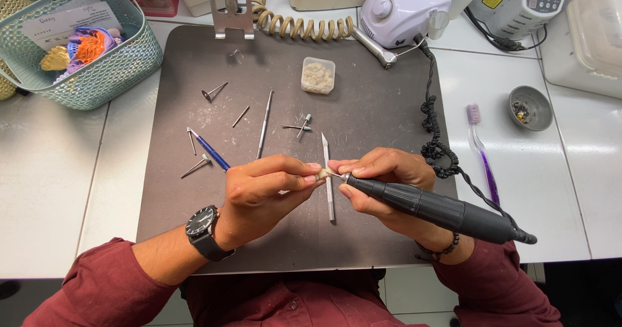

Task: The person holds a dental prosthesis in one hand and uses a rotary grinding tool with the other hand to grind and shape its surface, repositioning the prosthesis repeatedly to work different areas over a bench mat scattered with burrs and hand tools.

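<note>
Centre of frame: left hand (262, 188) pinches a small pale tooth-like piece (320, 172); right hand (382, 181) grips the black rotary handpiece (434, 207) closed. Light, steady contact seems best.

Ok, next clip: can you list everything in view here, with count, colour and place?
work mat: 1, dark brown, table centre
small piece: 1, pale, pinched in left fingers
rotary handpiece: 1, black, in right hand
scalpel-like tool: 1, silver, on mat under hands
loose burs and probes: several, metal, mat left-centre
plastic box: 1, clear, mat top
basket: 1, teal, top left
toothbrush: 1, purple, right of mat
bowl: 1, grey, right
motor unit: 1, white, top
left hand: 1, watch on wrist
right hand: 1, bead bracelet
</note>
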